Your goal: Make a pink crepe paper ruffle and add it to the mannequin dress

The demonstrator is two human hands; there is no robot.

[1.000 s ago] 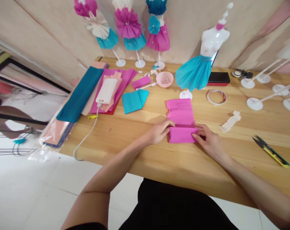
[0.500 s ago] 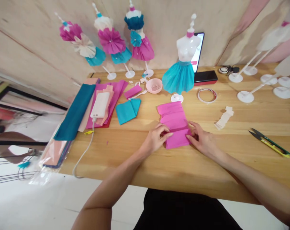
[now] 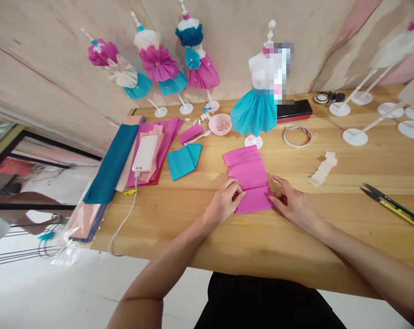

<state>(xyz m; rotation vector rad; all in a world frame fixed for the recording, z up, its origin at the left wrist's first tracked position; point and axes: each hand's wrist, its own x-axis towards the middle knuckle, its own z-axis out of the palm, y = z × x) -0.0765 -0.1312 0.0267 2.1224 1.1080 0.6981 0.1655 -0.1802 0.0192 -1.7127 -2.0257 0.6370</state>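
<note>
A strip of pink crepe paper [image 3: 248,176] lies creased in several folds on the wooden table [image 3: 248,237]. My left hand [image 3: 225,202] pinches the near left edge of its nearest fold. My right hand [image 3: 290,202] pinches the near right edge of the same fold, fingers pressed on the paper. Just behind the paper stands a white mannequin with a teal paper skirt [image 3: 254,112].
Folded teal paper [image 3: 182,161], a power bank [image 3: 145,153] on pink sheets and a long teal roll [image 3: 112,160] lie at left. Three dressed mannequins [image 3: 159,64] line the wall. A pink bowl [image 3: 220,123], tape ring [image 3: 297,135], white paper scrap [image 3: 323,168] and snips [image 3: 393,210] lie around.
The view shifted, so everything sits slightly lower and left. Both hands stayed on the near fold of the pink paper, fingers drawing closer over its edges.
</note>
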